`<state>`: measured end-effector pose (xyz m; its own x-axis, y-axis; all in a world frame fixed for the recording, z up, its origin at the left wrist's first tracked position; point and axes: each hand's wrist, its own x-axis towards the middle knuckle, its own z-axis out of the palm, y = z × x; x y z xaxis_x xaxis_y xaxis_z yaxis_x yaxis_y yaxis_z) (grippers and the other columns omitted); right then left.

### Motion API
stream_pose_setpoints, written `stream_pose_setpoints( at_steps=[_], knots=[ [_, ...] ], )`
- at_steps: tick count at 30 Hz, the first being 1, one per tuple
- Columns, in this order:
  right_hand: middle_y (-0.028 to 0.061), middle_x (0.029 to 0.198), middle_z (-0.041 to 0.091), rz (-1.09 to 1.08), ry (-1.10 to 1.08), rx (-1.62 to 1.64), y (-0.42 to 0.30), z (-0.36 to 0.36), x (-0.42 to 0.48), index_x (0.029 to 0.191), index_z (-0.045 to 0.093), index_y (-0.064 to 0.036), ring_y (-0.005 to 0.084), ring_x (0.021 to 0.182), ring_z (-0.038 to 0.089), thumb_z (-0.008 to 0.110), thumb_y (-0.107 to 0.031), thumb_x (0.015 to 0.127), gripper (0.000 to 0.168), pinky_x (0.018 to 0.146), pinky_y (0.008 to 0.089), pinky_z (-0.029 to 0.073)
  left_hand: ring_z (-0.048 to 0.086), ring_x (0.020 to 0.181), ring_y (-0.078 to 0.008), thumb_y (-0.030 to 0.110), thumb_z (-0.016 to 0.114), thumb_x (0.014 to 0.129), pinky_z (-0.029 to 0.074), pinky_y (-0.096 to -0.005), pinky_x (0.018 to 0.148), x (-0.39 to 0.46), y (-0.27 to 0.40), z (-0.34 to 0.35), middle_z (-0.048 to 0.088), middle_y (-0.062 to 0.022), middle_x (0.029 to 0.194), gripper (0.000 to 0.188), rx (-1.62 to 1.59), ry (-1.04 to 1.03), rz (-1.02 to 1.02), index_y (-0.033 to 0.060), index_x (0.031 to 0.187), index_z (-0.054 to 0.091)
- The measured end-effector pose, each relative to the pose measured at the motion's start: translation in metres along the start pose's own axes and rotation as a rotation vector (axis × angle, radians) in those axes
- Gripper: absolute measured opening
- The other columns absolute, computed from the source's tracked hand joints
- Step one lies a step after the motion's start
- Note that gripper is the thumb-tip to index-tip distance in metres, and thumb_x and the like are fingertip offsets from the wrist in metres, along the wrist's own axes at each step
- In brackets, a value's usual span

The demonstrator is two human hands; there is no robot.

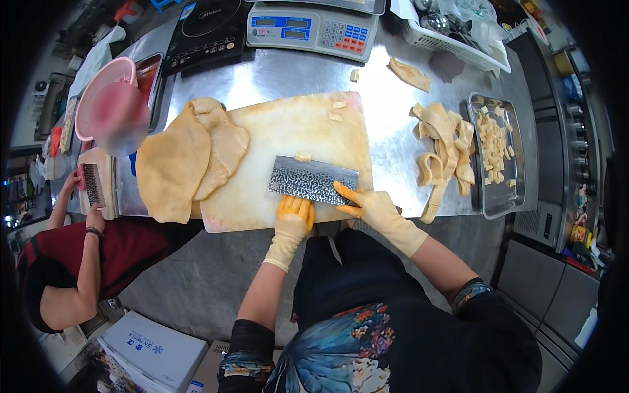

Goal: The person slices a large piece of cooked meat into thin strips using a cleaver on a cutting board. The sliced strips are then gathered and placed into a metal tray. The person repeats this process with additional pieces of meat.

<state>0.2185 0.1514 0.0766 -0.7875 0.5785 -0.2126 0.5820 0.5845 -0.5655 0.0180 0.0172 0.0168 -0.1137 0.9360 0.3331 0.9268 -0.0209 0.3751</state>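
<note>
My right hand [376, 211], in a cream and orange rubber glove, grips a cleaver [314, 179] with a dark patterned blade. The blade lies above a white cutting board [290, 118]. My left hand [294, 213], gloved alike, is by the blade's near edge with its fingers curled; whether it holds a piece is hidden. One small pale cut piece [302, 156] is at the blade's far edge, and more pieces [335, 117] lie at the board's far right. Large pale yellow slabs, possibly hide or skin, [172, 169] overlap the board's left side. Cut strips [442, 142] are heaped on the steel table to the right.
A metal tray [511, 196] with small cut pieces stands at the right. Across the back are an induction cooker [209, 29], a digital scale [314, 29] and a white basket [457, 49] of utensils. At left, a co-worker holds another cleaver [93, 184] near a pink basin [88, 93].
</note>
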Motion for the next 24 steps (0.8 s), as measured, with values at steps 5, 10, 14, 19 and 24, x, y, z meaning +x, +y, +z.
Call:
stream_pose_setpoints(
  at_steps=[5, 10, 14, 19, 24],
  knots=[
    [0.0153, 0.087, 0.07, -0.117, 0.112, -0.072, -0.002, 0.011, 0.024, 0.142, 0.054, -0.031, 0.0339, 0.071, 0.068, 0.07, -0.041, 0.089, 0.056, 0.065, 0.0423, 0.055, 0.062, 0.1, -0.0371, 0.004, 0.064, 0.076, 0.049, -0.0474, 0.096, 0.007, 0.002, -0.005, 0.065, -0.0187, 0.102, 0.03, -0.093, 0.049, -0.043, -0.0018, 0.105, 0.066],
    [0.0185, 0.117, 0.07, -0.15, 0.2, 0.181, 0.003, 0.01, 0.015, 0.136, 0.062, -0.014, 0.034, 0.103, 0.069, 0.081, -0.015, 0.079, 0.06, 0.089, 0.0396, 0.056, 0.058, 0.115, -0.0408, 0.009, 0.059, 0.083, 0.046, -0.0437, 0.103, 0.04, 0.03, -0.028, 0.062, -0.0254, 0.122, 0.04, -0.209, -0.421, -0.322, 0.0002, 0.122, 0.061],
    [0.0213, 0.111, 0.069, 0.025, 0.156, -0.008, -0.008, -0.003, -0.016, 0.134, 0.064, -0.019, 0.0348, 0.093, 0.07, 0.084, -0.022, 0.077, 0.061, 0.077, 0.0406, 0.056, 0.058, 0.118, -0.04, 0.009, 0.065, 0.082, 0.045, -0.0479, 0.105, -0.016, 0.029, 0.015, 0.062, -0.0231, 0.121, 0.042, -0.168, 0.106, 0.026, -0.0048, 0.121, 0.062],
    [0.0167, 0.108, 0.072, 0.047, 0.075, -0.015, 0.02, -0.03, 0.004, 0.135, 0.063, -0.019, 0.0336, 0.087, 0.072, 0.081, -0.029, 0.08, 0.059, 0.076, 0.0402, 0.058, 0.059, 0.12, -0.0379, 0.008, 0.063, 0.082, 0.045, -0.0454, 0.106, 0.004, 0.015, 0.038, 0.062, -0.0243, 0.123, 0.042, -0.228, 0.012, -0.031, -0.0043, 0.122, 0.063],
    [0.0129, 0.131, 0.065, -0.012, 0.312, 0.263, 0.014, -0.028, 0.024, 0.135, 0.062, -0.013, 0.0275, 0.113, 0.067, 0.072, -0.032, 0.091, 0.049, 0.097, 0.0339, 0.052, 0.058, 0.123, -0.0391, 0.001, 0.061, 0.075, 0.045, -0.0474, 0.107, 0.028, 0.016, -0.033, 0.06, -0.0257, 0.131, 0.054, -0.165, 0.067, 0.006, -0.007, 0.128, 0.059]
  ],
)
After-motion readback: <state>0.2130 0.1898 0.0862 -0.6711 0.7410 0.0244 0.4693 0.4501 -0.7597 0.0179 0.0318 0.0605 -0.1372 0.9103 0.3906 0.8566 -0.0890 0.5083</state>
